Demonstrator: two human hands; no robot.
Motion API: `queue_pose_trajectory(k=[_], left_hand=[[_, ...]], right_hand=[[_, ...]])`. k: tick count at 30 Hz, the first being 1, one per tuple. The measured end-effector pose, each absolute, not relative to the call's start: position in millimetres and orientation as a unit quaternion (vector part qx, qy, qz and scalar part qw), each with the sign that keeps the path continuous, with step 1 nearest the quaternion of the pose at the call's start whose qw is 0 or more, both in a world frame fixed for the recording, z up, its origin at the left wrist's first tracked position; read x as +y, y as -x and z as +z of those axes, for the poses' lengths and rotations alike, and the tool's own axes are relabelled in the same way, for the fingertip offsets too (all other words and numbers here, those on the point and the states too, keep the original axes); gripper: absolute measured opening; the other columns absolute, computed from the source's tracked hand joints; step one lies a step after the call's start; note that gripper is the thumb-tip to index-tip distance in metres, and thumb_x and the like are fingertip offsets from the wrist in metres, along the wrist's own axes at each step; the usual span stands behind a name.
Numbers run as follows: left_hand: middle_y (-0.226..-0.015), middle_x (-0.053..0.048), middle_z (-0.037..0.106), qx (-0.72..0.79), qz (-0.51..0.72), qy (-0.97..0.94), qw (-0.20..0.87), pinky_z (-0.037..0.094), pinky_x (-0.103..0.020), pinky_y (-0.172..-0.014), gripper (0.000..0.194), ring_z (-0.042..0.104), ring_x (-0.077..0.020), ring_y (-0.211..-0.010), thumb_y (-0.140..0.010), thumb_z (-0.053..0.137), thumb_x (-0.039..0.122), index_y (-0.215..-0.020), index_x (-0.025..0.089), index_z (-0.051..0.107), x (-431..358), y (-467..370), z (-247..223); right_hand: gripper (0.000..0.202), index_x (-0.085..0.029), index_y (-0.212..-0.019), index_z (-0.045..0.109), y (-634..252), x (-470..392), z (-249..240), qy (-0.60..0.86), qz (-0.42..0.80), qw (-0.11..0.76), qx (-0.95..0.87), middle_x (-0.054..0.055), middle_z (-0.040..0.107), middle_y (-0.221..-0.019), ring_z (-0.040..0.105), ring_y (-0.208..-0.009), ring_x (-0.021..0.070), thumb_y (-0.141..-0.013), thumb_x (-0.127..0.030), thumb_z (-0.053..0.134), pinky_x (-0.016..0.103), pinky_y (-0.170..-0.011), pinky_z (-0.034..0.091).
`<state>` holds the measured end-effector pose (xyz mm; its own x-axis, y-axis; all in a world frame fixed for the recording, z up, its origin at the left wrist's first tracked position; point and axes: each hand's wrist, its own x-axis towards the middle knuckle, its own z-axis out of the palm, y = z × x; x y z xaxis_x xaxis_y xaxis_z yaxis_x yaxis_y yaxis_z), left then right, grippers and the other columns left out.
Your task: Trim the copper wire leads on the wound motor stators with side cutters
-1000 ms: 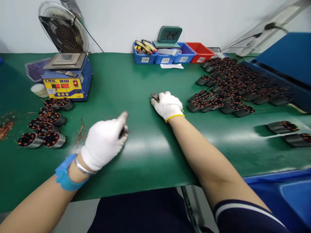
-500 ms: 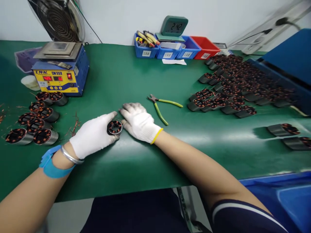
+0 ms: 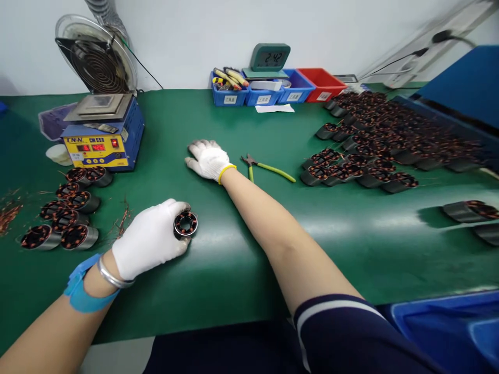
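Observation:
My left hand (image 3: 153,236), in a white glove, is closed round a black and silver ring-shaped coil part (image 3: 185,224) that stands on the green table. Its copper windings face up. My right hand (image 3: 208,158), also gloved, lies flat on the table farther back, fingers spread, holding nothing. Just right of it are cutters (image 3: 273,171) with green handles; the right forearm hides part of one handle. Thin copper wire scraps (image 3: 123,218) lie to the left of my left hand.
Several coil parts (image 3: 80,236) stand at the left below a blue and yellow heating unit (image 3: 102,150). A large group of them (image 3: 374,135) fills the right back. Blue bins (image 3: 230,97), a red bin (image 3: 322,85) and a clock (image 3: 270,57) line the wall.
My right hand has moved away from my left hand, back over the table, and now lies flat with fingers spread. My left hand still holds the coil part. The view has shifted slightly.

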<state>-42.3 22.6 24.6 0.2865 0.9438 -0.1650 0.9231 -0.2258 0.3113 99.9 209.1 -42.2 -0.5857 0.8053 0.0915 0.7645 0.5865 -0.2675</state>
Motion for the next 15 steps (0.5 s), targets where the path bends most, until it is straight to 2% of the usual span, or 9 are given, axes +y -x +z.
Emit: queue_pose_trajectory(k=[3, 5, 7, 8, 10, 11, 13, 15], left_hand=[[-0.122, -0.01, 0.065, 0.606, 0.024, -0.768, 0.205, 0.052, -0.038, -0.093, 0.056, 0.065, -0.0292, -0.107, -0.075, 0.058, 0.034, -0.13, 0.021, 0.055, 24.5, 47.4, 20.8], [-0.136, -0.013, 0.057, 0.618, 0.032, -0.749, 0.238, 0.05, -0.04, -0.098, 0.085, 0.06, -0.0332, -0.118, -0.067, 0.069, 0.044, -0.143, 0.019, 0.042, 26.6, 53.1, 22.5], [-0.141, -0.016, 0.052, 0.63, 0.053, -0.716, 0.296, 0.052, -0.041, -0.096, 0.114, 0.059, -0.0358, -0.118, -0.053, 0.08, 0.05, -0.151, 0.018, 0.03, 29.6, 58.9, 27.3], [-0.139, -0.016, 0.055, 0.642, 0.077, -0.685, 0.334, 0.054, -0.042, -0.091, 0.118, 0.063, -0.035, -0.112, -0.052, 0.081, 0.052, -0.152, 0.018, 0.029, 31.4, 61.0, 29.7], [-0.126, -0.014, 0.064, 0.671, 0.148, -0.609, 0.397, 0.058, -0.04, -0.079, 0.104, 0.069, -0.0303, -0.095, -0.062, 0.074, 0.056, -0.15, 0.017, 0.033, 34.4, 62.6, 32.2], [-0.121, -0.013, 0.067, 0.679, 0.179, -0.582, 0.409, 0.058, -0.039, -0.076, 0.098, 0.07, -0.0283, -0.09, -0.067, 0.07, 0.057, -0.149, 0.015, 0.035, 35.4, 61.6, 31.8], [-0.115, -0.012, 0.069, 0.682, 0.194, -0.584, 0.396, 0.057, -0.038, -0.078, 0.096, 0.07, -0.0278, -0.091, -0.068, 0.068, 0.057, -0.147, 0.013, 0.038, 35.6, 56.3, 27.8], [-0.112, -0.012, 0.07, 0.675, 0.149, -0.631, 0.351, 0.055, -0.037, -0.081, 0.101, 0.069, -0.0296, -0.096, -0.063, 0.072, 0.054, -0.148, 0.011, 0.037, 33.8, 48.1, 22.3]], right_hand=[[0.037, -0.016, -0.121, 0.063, -97.1, 178.5, -38.4, 0.356, 0.291, 0.168, -0.872, 0.007, 0.062, -0.132, 0.054, -0.124, 0.0187, -0.099, -0.034, 0.039, 0.031, -0.108, 0.037], [0.036, -0.014, -0.109, 0.064, -105.3, 155.6, -32.3, 0.364, 0.45, 0.231, -0.782, 0.008, 0.07, -0.114, 0.064, -0.105, 0.0159, -0.099, -0.033, 0.036, 0.027, -0.094, 0.047], [0.038, -0.015, -0.098, 0.064, -119.3, 135.0, -22.6, 0.409, 0.532, 0.247, -0.7, 0.007, 0.072, -0.095, 0.067, -0.082, 0.0151, -0.098, -0.041, 0.037, 0.026, -0.076, 0.053], [0.041, -0.016, -0.093, 0.063, -126.5, 125.9, -16.7, 0.424, 0.55, 0.226, -0.684, 0.005, 0.071, -0.084, 0.065, -0.071, 0.0147, -0.097, -0.047, 0.038, 0.026, -0.066, 0.052], [0.041, -0.018, -0.088, 0.064, -137.2, 110.0, -4.5, 0.442, 0.553, 0.14, -0.693, 0.002, 0.068, -0.072, 0.061, -0.059, 0.0139, -0.091, -0.056, 0.046, 0.025, -0.055, 0.048], [0.039, -0.02, -0.088, 0.065, -139.8, 103.3, 0.9, 0.452, 0.53, 0.094, -0.711, 0.0, 0.067, -0.071, 0.06, -0.059, 0.014, -0.088, -0.057, 0.052, 0.025, -0.054, 0.045], [0.033, -0.023, -0.087, 0.067, -140.1, 92.9, 8.8, 0.477, 0.462, 0.031, -0.747, -0.001, 0.069, -0.077, 0.061, -0.065, 0.0149, -0.082, -0.055, 0.06, 0.025, -0.056, 0.043], [0.026, -0.025, -0.087, 0.067, -138.2, 88.0, 12.5, 0.48, 0.421, 0.022, -0.769, -0.002, 0.071, -0.083, 0.061, -0.071, 0.0154, -0.081, -0.05, 0.062, 0.025, -0.059, 0.041]])
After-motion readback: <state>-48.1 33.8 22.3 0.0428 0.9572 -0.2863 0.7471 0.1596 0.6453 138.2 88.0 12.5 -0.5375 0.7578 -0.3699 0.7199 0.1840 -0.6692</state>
